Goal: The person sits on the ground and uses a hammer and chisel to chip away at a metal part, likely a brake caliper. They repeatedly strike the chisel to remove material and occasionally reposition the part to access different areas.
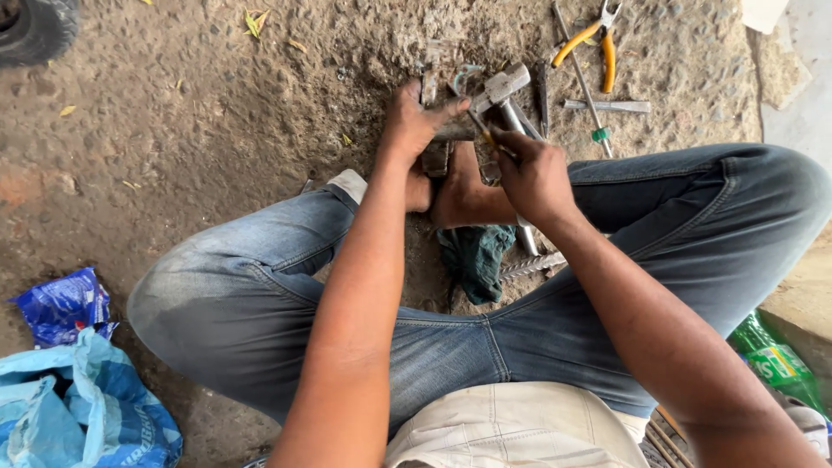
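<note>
Both forearms reach out over crossed denim legs [260, 295]. Left hand [414, 121] presses a small metal piece [451, 132] on the dirt, fingers clamped on it. Right hand [530, 178] grips a hammer [503, 87] — handle slanting away, head just beyond the piece.

Yellow-handled pliers [594, 48] on dirt, blue plastic bags [78, 390], green bottle [777, 360], dark rag [477, 258], tyre [35, 28]

Both arms reach forward, left hand [416, 121] pressing down, right hand [533, 178] clenched.
</note>
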